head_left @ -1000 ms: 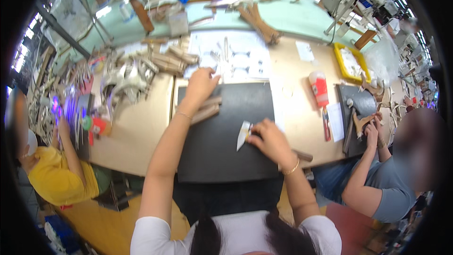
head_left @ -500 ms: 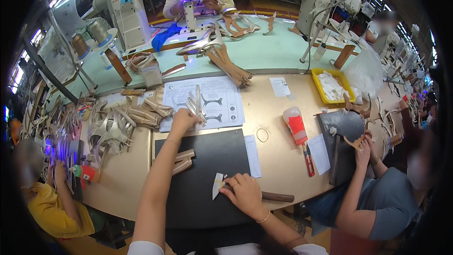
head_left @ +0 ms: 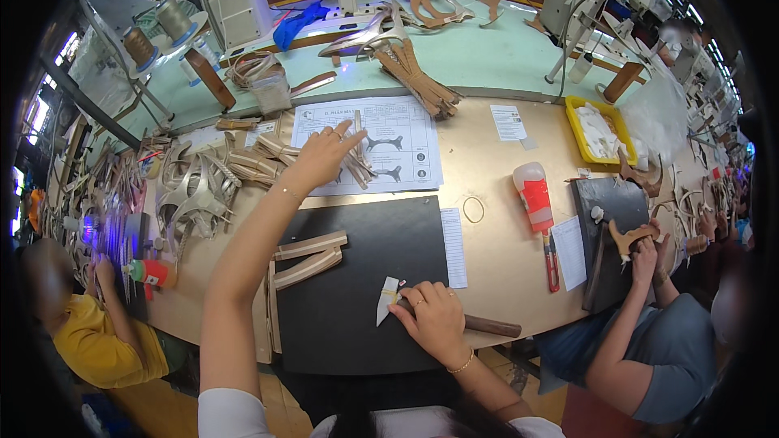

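My left hand (head_left: 324,158) reaches over the printed sheets (head_left: 414,174), fingers stretched out beside a few narrow silvery strips (head_left: 355,164) lying on them; whether the fingertips touch the strips is hard to tell. On the black board (head_left: 357,235) rests my right hand (head_left: 434,318), closed round a hammer (head_left: 492,326) near its head. The hammer's pale head, banded in yellow, points left, and its wooden handle sticks out to the right. Two beige striped strip bundles (head_left: 310,258) lie at the board's left edge.
Left of the sheets are silvery cut pieces (head_left: 195,195) and strip bundles (head_left: 256,158). Rightward stand a red-labelled bottle (head_left: 533,199), a red cutter (head_left: 552,264) and a yellow basket (head_left: 603,134). Sewing machines line the far bench. Co-workers sit on both sides and opposite.
My left hand has moved farther away, toward the upper end of the strips on the sheets, its fingers now more stretched out. The right hand stays on the hammer. The view has shifted slightly.
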A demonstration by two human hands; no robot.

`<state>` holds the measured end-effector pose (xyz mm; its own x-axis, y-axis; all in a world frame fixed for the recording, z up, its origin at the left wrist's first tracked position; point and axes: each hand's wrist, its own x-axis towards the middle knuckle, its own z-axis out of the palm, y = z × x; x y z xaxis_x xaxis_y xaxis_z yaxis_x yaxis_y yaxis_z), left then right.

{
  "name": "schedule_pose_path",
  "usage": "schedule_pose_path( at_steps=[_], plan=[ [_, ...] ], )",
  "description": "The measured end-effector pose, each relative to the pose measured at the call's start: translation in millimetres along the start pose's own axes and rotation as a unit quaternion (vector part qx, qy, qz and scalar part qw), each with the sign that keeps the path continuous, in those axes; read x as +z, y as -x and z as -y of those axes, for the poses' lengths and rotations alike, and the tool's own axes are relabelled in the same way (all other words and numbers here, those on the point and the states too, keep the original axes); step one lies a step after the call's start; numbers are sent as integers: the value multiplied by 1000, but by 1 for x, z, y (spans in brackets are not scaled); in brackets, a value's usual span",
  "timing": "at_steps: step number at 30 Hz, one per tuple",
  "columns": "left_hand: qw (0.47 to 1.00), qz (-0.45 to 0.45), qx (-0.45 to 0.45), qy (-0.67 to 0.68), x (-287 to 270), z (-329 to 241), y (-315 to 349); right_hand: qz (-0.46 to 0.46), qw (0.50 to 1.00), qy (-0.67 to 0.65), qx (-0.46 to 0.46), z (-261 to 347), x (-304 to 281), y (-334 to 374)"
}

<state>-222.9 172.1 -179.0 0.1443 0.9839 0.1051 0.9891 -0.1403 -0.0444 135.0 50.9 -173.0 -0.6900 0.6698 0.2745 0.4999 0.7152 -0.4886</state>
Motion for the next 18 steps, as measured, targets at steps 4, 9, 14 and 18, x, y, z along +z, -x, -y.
schedule_pose_path(
  at_steps=[4, 9, 14, 18],
  plan=[
    [988, 27, 90, -123, 1, 10, -14, -8, 1000, -1, -1, 2, -1, -1],
    [986, 143, 77, -34, 3, 17, -34, -8, 1000, 1, 0, 1, 0, -1],
    [990, 123, 58, 47, 3, 12, -19, -19, 1000, 0, -5, 1, 2, -1],
    [991, 69, 99, 55, 3, 7, -3, -18, 1000, -1, -2, 1, 3, 0]
  ],
)
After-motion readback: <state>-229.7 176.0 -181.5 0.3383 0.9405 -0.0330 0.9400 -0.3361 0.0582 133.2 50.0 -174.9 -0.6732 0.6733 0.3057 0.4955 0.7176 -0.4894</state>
